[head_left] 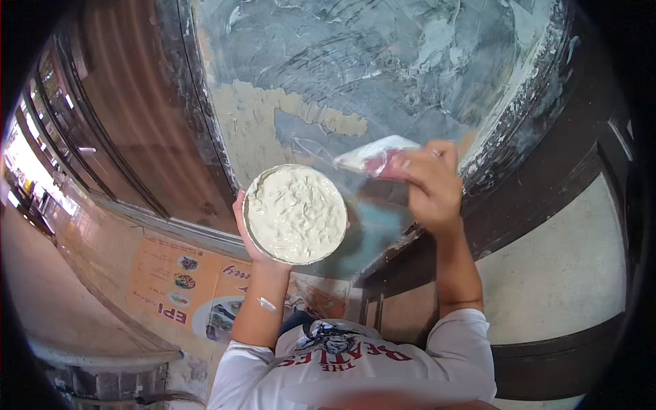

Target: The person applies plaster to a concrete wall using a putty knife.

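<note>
My left hand (243, 225) holds a round tub (251, 240) from its left side and underneath; most of its fingers are hidden below it. Pale cream putty (296, 213) with a rough, stirred surface fills the tub nearly to the rim. To the right of the tub, my right hand (434, 179) grips a putty knife (383, 157) with a reddish part near the fingers. White putty coats its blade, which points left in front of the wall. The grey-blue wall panel (321, 61) carries smeared patches, with a beige coat (249, 123) at its lower left.
Dark, putty-marked frames (205, 102) border the panel on both sides. Brown shutters or slats (123, 89) stand at the left. An orange printed banner (171, 273) lies on the floor at lower left. Dark-edged pale panels (553, 253) stand at the right.
</note>
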Motion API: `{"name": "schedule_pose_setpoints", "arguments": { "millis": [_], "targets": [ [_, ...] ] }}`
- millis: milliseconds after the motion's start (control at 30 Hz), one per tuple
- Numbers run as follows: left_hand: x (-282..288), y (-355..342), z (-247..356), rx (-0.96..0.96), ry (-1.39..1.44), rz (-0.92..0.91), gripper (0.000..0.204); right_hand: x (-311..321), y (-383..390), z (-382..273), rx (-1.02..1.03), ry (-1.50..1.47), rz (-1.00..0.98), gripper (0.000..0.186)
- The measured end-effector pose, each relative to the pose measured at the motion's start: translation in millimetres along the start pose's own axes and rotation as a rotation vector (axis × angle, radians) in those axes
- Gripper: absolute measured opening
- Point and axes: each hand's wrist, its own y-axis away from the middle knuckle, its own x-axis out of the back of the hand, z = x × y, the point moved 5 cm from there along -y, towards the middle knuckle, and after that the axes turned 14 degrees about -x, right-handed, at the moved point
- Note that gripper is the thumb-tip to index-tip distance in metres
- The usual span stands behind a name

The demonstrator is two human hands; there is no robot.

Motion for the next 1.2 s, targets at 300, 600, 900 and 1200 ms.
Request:
{"name": "schedule_pose_setpoints", "arguments": {
  "millis": [300, 600, 900, 1200],
  "targets": [
    [-13.2, -11.9, 0.6, 0.003, -0.016, -0.039, 0.071, -11.9, 36.6, -25.5, 0.009, 0.095, -0.070, 0.035],
    [-18.1, -13.0, 7.6, 0.103, 0.087, -0.147, 0.068, -31.2, 35.6, -38.5, 0.046, 0.196, -0.087, 0.024],
    [-14.3, -9.3, 15.6, 0.204, 0.135, -0.165, 0.069, -46.5, 30.9, -57.7, 0.033, 0.189, -0.018, 0.029],
    [37.0, 1.5, 16.6, 0.296, -0.006, -0.044, 0.071, -45.6, 28.1, -34.3, -0.201, 0.115, 0.155, 0.032]
  ]
}}
